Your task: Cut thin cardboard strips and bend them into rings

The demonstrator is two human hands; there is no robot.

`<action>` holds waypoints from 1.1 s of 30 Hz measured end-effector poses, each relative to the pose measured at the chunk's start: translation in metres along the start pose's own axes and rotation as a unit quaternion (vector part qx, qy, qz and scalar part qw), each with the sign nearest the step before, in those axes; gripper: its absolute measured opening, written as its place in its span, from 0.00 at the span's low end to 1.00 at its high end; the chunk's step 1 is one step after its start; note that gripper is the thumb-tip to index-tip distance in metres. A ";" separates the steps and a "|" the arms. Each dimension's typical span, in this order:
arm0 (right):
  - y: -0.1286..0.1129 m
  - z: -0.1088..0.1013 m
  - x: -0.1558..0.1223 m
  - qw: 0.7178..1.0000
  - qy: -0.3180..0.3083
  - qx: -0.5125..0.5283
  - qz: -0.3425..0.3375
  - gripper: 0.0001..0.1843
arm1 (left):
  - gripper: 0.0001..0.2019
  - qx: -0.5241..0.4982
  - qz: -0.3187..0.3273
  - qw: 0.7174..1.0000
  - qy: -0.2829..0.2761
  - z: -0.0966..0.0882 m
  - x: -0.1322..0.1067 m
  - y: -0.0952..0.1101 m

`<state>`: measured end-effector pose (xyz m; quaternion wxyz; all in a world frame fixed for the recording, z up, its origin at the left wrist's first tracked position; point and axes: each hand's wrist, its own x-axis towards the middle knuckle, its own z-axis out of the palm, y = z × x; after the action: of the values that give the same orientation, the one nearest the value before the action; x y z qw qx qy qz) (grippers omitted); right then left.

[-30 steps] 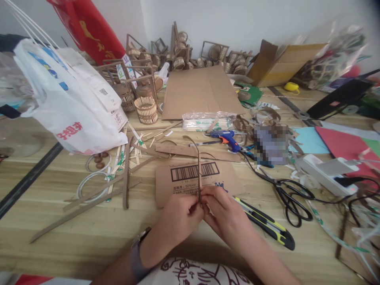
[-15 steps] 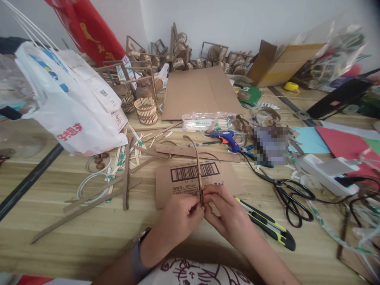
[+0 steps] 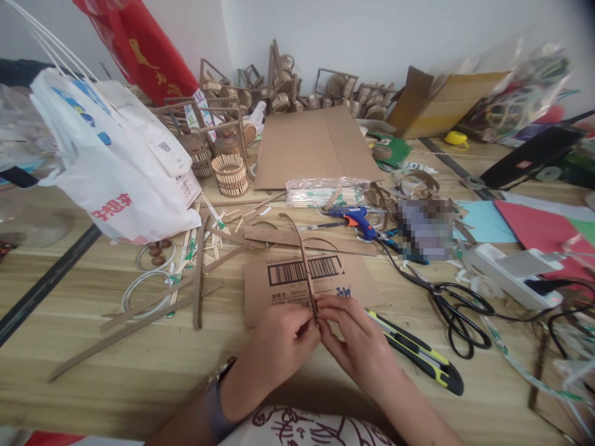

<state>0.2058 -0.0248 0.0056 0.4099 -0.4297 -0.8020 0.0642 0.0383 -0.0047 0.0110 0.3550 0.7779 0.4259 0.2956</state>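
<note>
A thin brown cardboard strip (image 3: pixel 305 263) rises from between my fingers, its far end curving to the left. My left hand (image 3: pixel 288 334) is closed on the strip's near end, with the fingertips partly hidden. Pressed close beside it, my right hand (image 3: pixel 356 341) pinches the same strip between thumb and fingers. Under the strip lies a printed cardboard piece (image 3: pixel 260 288) with a barcode. A yellow and black utility knife (image 3: pixel 418 353) rests just right of my right hand.
Black scissors (image 3: pixel 458 316), a blue glue gun (image 3: pixel 356 218) and a white power strip (image 3: pixel 511 275) lie to the right. Brown strips (image 3: pixel 134 331) and a white plastic bag (image 3: pixel 111 179) are on the left. Beyond are a small stick basket (image 3: pixel 230 175) and a cardboard sheet (image 3: pixel 316 148).
The upper end of the strip has tipped slightly to the left. Both hands keep their hold in nearly the same place, and the view has shifted a little.
</note>
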 end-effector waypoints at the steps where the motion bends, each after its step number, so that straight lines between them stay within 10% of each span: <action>1: 0.000 0.001 0.000 1.000 0.004 0.001 0.001 0.08 | 0.13 0.001 0.004 1.000 0.002 0.000 0.000 0.000; 13: 0.003 0.003 0.001 0.995 -0.005 0.069 0.065 0.08 | 0.12 0.027 0.043 0.998 0.047 0.001 -0.002 -0.003; 33: 0.001 -0.002 0.003 1.000 0.025 0.001 -0.010 0.10 | 0.09 0.060 0.058 0.996 0.007 -0.006 -0.001 0.005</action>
<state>0.2067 -0.0220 0.0084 0.4309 -0.4226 -0.7958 0.0496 0.0354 -0.0059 0.0189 0.2870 0.8191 0.3993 0.2955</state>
